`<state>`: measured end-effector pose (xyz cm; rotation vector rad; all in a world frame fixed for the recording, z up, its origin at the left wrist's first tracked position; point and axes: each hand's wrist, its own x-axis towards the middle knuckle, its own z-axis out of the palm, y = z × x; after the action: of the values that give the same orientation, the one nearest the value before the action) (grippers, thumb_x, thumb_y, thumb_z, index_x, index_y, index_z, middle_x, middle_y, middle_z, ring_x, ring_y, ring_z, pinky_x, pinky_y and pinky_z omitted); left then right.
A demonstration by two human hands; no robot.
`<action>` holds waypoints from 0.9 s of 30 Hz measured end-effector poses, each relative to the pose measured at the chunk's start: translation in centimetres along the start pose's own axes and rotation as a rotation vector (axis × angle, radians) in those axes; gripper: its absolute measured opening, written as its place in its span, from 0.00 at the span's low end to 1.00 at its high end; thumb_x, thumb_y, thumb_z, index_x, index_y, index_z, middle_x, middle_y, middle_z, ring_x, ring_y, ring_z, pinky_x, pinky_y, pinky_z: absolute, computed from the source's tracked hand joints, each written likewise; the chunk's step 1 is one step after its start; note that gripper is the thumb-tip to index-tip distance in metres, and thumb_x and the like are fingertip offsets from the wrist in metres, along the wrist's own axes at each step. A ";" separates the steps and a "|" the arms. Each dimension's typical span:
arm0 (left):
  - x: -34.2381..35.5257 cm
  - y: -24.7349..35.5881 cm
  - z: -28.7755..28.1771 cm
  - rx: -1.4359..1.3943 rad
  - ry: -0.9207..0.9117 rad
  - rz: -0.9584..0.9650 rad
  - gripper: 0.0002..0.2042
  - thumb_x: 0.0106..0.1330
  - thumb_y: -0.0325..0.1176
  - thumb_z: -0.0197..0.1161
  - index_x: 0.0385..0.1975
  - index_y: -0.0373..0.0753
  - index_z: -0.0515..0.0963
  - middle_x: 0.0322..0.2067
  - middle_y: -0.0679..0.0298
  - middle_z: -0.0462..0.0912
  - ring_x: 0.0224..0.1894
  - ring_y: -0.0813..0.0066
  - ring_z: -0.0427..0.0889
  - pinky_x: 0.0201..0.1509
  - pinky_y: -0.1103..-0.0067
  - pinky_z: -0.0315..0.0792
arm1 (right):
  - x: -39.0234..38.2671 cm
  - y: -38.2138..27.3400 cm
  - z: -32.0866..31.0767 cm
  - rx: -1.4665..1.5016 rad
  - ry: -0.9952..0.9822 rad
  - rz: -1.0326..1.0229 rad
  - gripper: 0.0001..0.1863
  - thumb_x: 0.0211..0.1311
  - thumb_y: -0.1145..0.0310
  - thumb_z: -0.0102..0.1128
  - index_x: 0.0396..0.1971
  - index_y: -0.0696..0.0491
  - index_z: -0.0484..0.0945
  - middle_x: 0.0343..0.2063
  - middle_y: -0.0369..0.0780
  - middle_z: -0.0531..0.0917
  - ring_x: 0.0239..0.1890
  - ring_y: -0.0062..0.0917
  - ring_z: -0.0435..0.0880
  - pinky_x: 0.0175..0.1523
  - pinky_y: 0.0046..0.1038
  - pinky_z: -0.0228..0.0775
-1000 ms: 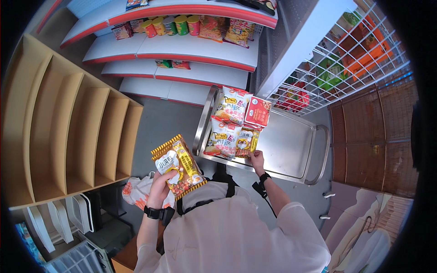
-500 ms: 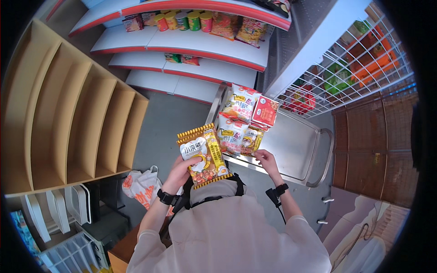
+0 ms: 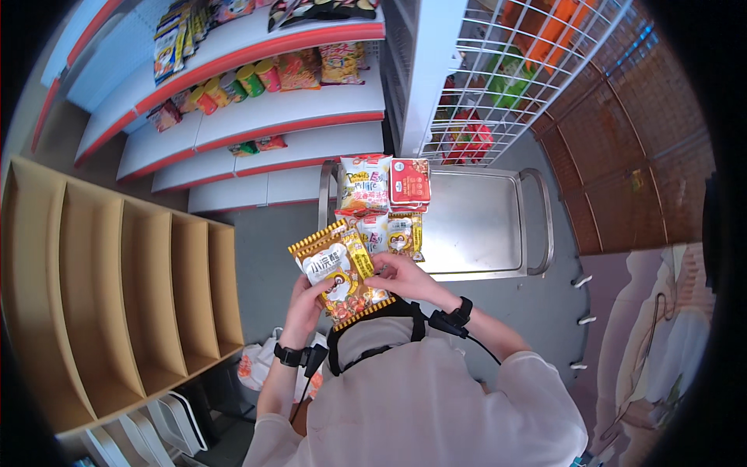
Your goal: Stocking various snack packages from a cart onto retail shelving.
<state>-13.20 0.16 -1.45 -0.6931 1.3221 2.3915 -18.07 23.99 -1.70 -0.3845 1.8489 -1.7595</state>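
Observation:
A yellow-and-brown snack bag (image 3: 336,274) with striped ends and a cartoon animal is held up in front of my body. My left hand (image 3: 305,302) grips its lower left side, thumb across the front. At the bag's right edge, my right hand (image 3: 398,278) has its thumb and fingers closed on the side of the pack. Just beyond, on the metal cart (image 3: 475,222), lie two white-and-pink snack bags (image 3: 364,184), a red box (image 3: 410,183) and a smaller yellow snack pack (image 3: 402,235). The held bag partly covers the nearer white-and-pink bag.
White shelves with red edges (image 3: 288,123) hold snack bags and canisters (image 3: 233,86) ahead. A tan shelf unit (image 3: 156,288) stands left. A white wire rack (image 3: 498,86) rises beyond the cart. A white plastic bag (image 3: 261,364) lies on the floor at lower left.
My right hand has moved left from beside the cart's packs to the right edge of the held bag. My view has turned, shifting the shelves leftward. My left hand still holds the bag.

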 end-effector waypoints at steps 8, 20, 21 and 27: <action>0.0 -1.0 0.3 0.084 0.007 -0.015 0.21 0.58 0.22 0.65 0.51 0.32 0.68 0.47 0.59 0.79 0.48 0.72 0.80 0.52 0.75 0.74 | -0.8 1.9 -0.6 0.085 0.013 -0.023 0.11 0.60 0.68 0.64 0.38 0.56 0.75 0.34 0.32 0.78 0.36 0.12 0.77 0.41 0.19 0.71; -0.9 -1.5 -2.0 0.091 0.098 -0.057 0.18 0.57 0.23 0.66 0.48 0.31 0.72 0.43 0.59 0.81 0.43 0.70 0.82 0.48 0.75 0.77 | -5.2 9.8 -7.0 0.354 0.360 0.288 0.12 0.58 0.65 0.66 0.36 0.54 0.75 0.31 0.32 0.82 0.32 0.13 0.78 0.37 0.17 0.70; -1.5 -1.3 -2.2 0.078 0.128 -0.036 0.18 0.57 0.23 0.66 0.47 0.31 0.72 0.42 0.58 0.81 0.43 0.69 0.83 0.48 0.74 0.77 | -5.2 11.2 -7.5 0.297 0.438 0.343 0.11 0.59 0.64 0.65 0.36 0.52 0.75 0.32 0.32 0.82 0.33 0.13 0.79 0.36 0.18 0.71; -2.9 -1.1 -3.1 0.022 0.193 -0.021 0.18 0.57 0.23 0.65 0.48 0.30 0.72 0.42 0.56 0.81 0.42 0.66 0.83 0.47 0.73 0.78 | -2.9 22.5 -10.2 0.048 0.578 0.375 0.11 0.58 0.64 0.66 0.32 0.52 0.73 0.26 0.30 0.79 0.26 0.11 0.76 0.29 0.18 0.69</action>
<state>-9.45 -2.09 -1.99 -0.9467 1.4057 2.3386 -17.77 36.26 -23.29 0.5173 2.0722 -1.7499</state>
